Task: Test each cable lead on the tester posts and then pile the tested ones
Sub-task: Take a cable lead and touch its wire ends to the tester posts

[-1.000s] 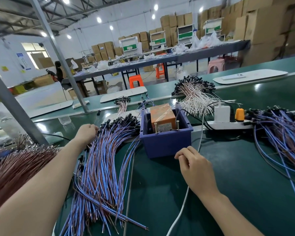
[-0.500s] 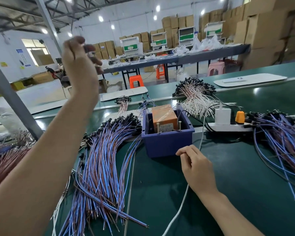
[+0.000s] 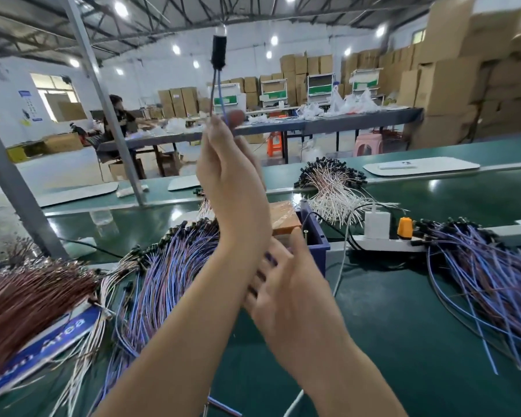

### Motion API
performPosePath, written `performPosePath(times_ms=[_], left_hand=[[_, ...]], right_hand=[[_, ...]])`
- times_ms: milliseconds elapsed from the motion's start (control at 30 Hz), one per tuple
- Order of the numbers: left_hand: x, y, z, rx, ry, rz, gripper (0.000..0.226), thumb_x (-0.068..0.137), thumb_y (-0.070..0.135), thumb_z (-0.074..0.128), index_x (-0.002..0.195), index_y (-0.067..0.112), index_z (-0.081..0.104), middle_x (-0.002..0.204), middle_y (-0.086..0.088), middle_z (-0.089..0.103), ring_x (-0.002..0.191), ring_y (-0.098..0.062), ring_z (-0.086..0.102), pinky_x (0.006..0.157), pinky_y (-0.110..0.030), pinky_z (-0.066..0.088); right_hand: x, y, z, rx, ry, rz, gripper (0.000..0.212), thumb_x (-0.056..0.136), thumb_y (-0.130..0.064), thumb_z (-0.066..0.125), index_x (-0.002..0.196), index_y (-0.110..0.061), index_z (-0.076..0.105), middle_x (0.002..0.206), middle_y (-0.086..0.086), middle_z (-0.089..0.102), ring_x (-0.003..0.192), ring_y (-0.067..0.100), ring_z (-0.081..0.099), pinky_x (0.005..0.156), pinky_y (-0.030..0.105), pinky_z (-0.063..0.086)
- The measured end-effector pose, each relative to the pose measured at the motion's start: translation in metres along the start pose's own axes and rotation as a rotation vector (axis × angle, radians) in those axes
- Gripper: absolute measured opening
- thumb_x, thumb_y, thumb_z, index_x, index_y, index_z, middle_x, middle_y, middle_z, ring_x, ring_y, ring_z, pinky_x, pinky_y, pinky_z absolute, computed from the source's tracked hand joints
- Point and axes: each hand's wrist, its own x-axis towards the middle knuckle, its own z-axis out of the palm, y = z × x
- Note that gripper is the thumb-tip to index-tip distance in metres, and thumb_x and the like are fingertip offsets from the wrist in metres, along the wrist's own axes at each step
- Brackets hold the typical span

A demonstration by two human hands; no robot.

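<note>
You are pinching one cable lead (image 3: 215, 94) upright in your raised left hand (image 3: 229, 182), plug uppermost, while your open, empty right hand (image 3: 286, 293) is hovering nearer the tester posts (image 3: 306, 235) below.

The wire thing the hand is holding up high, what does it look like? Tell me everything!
The cable lead is one thin lead held up in the air, above the table. At its top sits a black plug end that looks like plastic, pointing upward. Two thin wires, bluish and purplish, hang down from it side by side. The left hand pinches those wires at the fingertips. Nothing else touches the lead. Its lower end is hidden behind the hand.
</note>
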Motion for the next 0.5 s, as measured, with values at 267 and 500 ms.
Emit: performPosePath(times_ms=[267, 500], left_hand=[[-0.058, -0.043, -0.08, 0.164, -0.106, -0.332, 0.028, 0.104, 0.032, 0.05, 0.102, 0.028, 0.078, 0.052, 0.009, 0.031, 0.043, -0.009, 0.028, 0.04, -0.02, 0.03], [-0.088, -0.084, -0.099, 0.33, -0.355, -0.442, 0.035, 0.102, 0.004, 0.049, 0.095, 0.02, 0.079, 0.058, 0.015, 0.063, 0.049, 0.002, 0.054, 0.049, -0.008, 0.041]], right_hand=[[0.014, -0.016, -0.047, 0.26, 0.138, -0.149, 0.031, 0.105, -0.026, 0.042, 0.119, -0.019, 0.069, 0.099, -0.001, 0.077, 0.085, 0.011, 0.074, 0.075, 0.03, 0.058], [0.019, 0.025, -0.071, -0.438, -0.032, -0.243, 0.033, 0.095, -0.033, 0.05, 0.116, -0.02, 0.071, 0.115, 0.001, 0.074, 0.112, 0.018, 0.068, 0.095, 0.031, 0.055]])
